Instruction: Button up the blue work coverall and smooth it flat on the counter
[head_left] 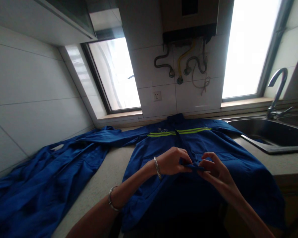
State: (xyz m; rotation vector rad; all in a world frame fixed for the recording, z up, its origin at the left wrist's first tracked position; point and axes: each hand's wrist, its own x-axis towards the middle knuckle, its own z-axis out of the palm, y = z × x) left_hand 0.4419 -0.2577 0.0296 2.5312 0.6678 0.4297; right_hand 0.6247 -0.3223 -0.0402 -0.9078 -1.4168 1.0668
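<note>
A blue work jacket with yellow-green stripes across the chest lies spread on the counter, collar toward the wall. My left hand, with bracelets on the wrist and forearm, pinches a fold of the jacket's front edge. Opposite it, my right hand has its thumb and fingers closed on the same raised fold. A small pale sliver shows at the right fingertips; its kind cannot be made out. The fold sits above the rest of the jacket, which hangs over the counter's front edge.
Another blue garment lies crumpled on the counter at the left. A sink with a curved faucet is at the right. A water heater with pipes hangs on the tiled wall, above a socket.
</note>
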